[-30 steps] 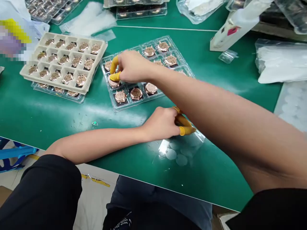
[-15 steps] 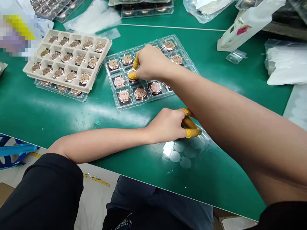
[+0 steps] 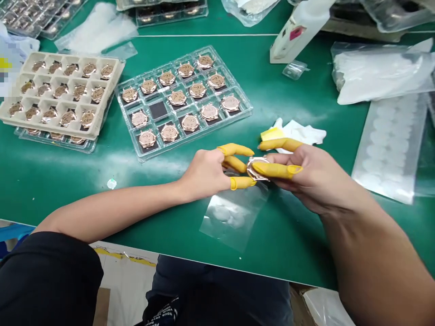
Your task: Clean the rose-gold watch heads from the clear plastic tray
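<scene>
My right hand (image 3: 299, 174), with yellow finger cots, pinches a rose-gold watch case (image 3: 255, 166) just above the green table. Facing it, my left hand (image 3: 212, 172), also in yellow cots, touches the same case with its fingertips. Under both hands lies a clear plastic sheet (image 3: 233, 217) with round film stickers. Behind them a clear blister tray (image 3: 185, 102) holds several watch cases and has one bare black pocket (image 3: 158, 109).
A beige tray (image 3: 61, 93) of watch cases rests on another clear tray at the left. A white cloth with a yellow piece (image 3: 292, 132) lies behind my right hand. A sticker sheet (image 3: 390, 145), plastic bags (image 3: 380, 74) and a white box (image 3: 295, 29) crowd the right and back.
My right hand lifted a watch case out of the clear tray and brought it back to my left hand, leaving one pocket bare. The camera view shifted right.
</scene>
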{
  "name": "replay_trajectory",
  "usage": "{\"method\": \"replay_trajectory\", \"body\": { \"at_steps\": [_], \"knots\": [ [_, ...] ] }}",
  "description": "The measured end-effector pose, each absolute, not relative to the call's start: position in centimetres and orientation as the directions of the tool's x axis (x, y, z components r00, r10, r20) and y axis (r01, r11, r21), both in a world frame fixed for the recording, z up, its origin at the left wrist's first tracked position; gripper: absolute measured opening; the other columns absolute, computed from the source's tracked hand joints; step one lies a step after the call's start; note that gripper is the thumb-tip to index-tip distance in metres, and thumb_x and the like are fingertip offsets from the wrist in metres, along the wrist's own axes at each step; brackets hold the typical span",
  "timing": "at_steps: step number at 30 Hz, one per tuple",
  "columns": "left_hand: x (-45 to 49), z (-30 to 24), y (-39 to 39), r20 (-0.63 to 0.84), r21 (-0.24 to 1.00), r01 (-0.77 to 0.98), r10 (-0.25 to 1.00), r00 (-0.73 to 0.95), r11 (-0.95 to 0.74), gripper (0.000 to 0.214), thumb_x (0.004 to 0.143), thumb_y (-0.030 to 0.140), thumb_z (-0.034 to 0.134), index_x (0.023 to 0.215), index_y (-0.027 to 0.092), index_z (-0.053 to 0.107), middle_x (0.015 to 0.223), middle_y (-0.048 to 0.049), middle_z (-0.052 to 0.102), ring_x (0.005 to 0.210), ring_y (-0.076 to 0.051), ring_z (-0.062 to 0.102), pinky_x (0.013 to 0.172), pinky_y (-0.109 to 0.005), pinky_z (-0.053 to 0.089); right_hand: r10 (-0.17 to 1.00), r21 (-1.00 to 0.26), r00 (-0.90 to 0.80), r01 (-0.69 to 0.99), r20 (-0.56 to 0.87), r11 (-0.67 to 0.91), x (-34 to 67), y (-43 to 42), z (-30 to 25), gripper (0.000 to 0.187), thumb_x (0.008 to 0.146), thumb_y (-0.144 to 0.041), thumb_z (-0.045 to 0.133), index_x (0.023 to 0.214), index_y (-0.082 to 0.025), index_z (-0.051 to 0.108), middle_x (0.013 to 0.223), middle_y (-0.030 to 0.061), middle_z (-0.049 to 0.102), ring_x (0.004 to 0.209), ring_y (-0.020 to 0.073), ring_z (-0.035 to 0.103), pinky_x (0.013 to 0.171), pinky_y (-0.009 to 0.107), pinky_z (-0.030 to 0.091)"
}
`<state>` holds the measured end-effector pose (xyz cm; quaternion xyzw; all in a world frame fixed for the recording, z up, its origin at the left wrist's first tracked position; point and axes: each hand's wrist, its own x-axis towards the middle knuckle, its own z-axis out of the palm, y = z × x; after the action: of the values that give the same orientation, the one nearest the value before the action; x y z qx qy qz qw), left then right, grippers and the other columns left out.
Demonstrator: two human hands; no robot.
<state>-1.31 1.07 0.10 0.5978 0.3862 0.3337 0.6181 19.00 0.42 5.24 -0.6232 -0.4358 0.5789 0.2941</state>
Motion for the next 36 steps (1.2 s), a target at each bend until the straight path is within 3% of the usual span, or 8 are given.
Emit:
{"method": "replay_trajectory", "body": {
  "at_steps": [9, 13, 15, 17, 27, 31, 34, 36],
  "knots": [
    [-1.5, 0.6, 0.9, -0.086, 0.994, 0.105, 0.893, 0.441, 0.044, 0.055, 0.067, 0.027, 0.093, 0.119, 0.019, 0.075, 0.096, -0.0012, 0.083, 0.086, -0.017, 0.080, 0.089, -0.030, 0.069, 0.886, -0.894, -0.148, -0.026, -0.439, -0.447, 16.8, -0.2, 4.6, 0.073, 0.049, -0.045, 0.105, 0.104, -0.026, 0.060, 0.061, -0.0075, 0.060, 0.053, 0.0137, 0.053, 0.051, 0.027, 0.037],
    [-1.6, 0.8, 1.0, -0.078, 0.993, 0.117, 0.913, 0.401, 0.033, 0.054, 0.068, 0.026, 0.092, 0.118, 0.019, 0.075, 0.096, -0.0014, 0.082, 0.085, -0.015, 0.079, 0.090, -0.030, 0.069, 0.995, -0.937, 0.050, 0.337, -0.084, -0.096, 20.2, 1.0, 4.1, 0.040, 0.073, -0.049, 0.091, 0.099, -0.026, 0.072, 0.081, 0.0035, 0.069, 0.075, 0.0214, 0.063, 0.068, 0.038, 0.050],
    [-1.6, 0.8, 1.2, -0.089, 0.993, 0.112, 0.918, 0.387, 0.049, 0.054, 0.069, 0.025, 0.091, 0.120, 0.020, 0.075, 0.097, -0.0016, 0.082, 0.087, -0.015, 0.079, 0.090, -0.030, 0.069, 0.954, -0.768, 0.163, 0.633, 0.250, 0.093, 22.9, 2.3, 3.3, 0.022, 0.083, -0.039, 0.084, 0.100, -0.027, 0.076, 0.098, 0.0091, 0.071, 0.087, 0.0245, 0.062, 0.080, 0.044, 0.049],
    [-1.6, 0.8, 1.3, -0.093, 0.994, 0.097, 0.917, 0.389, 0.059, 0.056, 0.069, 0.022, 0.089, 0.122, 0.020, 0.073, 0.099, -0.0014, 0.081, 0.090, -0.014, 0.078, 0.090, -0.028, 0.068, 0.927, -0.619, 0.081, 0.765, 0.367, 0.178, 25.1, 3.7, 2.0, 0.025, 0.083, -0.033, 0.084, 0.108, -0.029, 0.079, 0.114, 0.0127, 0.070, 0.100, 0.0286, 0.061, 0.089, 0.048, 0.047],
    [-1.6, 0.8, 1.4, -0.071, 0.995, 0.091, 0.901, 0.427, 0.036, 0.054, 0.069, 0.021, 0.089, 0.121, 0.021, 0.074, 0.100, -0.0013, 0.082, 0.091, -0.015, 0.079, 0.093, -0.029, 0.068, 0.925, -0.396, -0.222, 0.854, 0.308, 0.336, 23.4, 4.7, 0.0, 0.022, 0.089, -0.032, 0.076, 0.111, -0.030, 0.075, 0.107, 0.0121, 0.070, 0.116, 0.0410, 0.056, 0.096, 0.061, 0.039],
    [-1.5, 0.8, 1.4, -0.081, 0.992, 0.123, 0.909, 0.410, 0.032, 0.055, 0.068, 0.024, 0.091, 0.121, 0.020, 0.075, 0.100, -0.0023, 0.082, 0.090, -0.016, 0.079, 0.091, -0.029, 0.068, 0.936, -0.554, -0.114, 0.779, 0.334, 0.292, 22.9, 4.7, 1.1, 0.015, 0.090, -0.042, 0.078, 0.095, -0.028, 0.075, 0.096, 0.0095, 0.071, 0.109, 0.0359, 0.060, 0.095, 0.057, 0.043],
    [-1.4, 0.9, 1.4, -0.084, 0.991, 0.130, 0.910, 0.405, 0.034, 0.055, 0.068, 0.026, 0.092, 0.121, 0.020, 0.076, 0.102, -0.0031, 0.083, 0.093, -0.017, 0.080, 0.091, -0.029, 0.068, 0.958, -0.795, 0.070, 0.578, 0.276, 0.187, 22.1, 5.2, 1.3, 0.022, 0.093, -0.047, 0.075, 0.103, -0.028, 0.074, 0.100, 0.0074, 0.073, 0.100, 0.0283, 0.064, 0.091, 0.049, 0.050],
    [-1.4, 0.8, 1.4, -0.081, 0.991, 0.131, 0.909, 0.408, 0.029, 0.056, 0.068, 0.026, 0.092, 0.121, 0.020, 0.076, 0.101, -0.0031, 0.083, 0.093, -0.017, 0.080, 0.090, -0.028, 0.068, 0.949, -0.798, 0.151, 0.587, 0.276, 0.138, 22.0, 5.5, 1.2, 0.025, 0.094, -0.046, 0.073, 0.112, -0.028, 0.074, 0.110, 0.0096, 0.074, 0.106, 0.0289, 0.064, 0.093, 0.049, 0.050]
  ]
}}
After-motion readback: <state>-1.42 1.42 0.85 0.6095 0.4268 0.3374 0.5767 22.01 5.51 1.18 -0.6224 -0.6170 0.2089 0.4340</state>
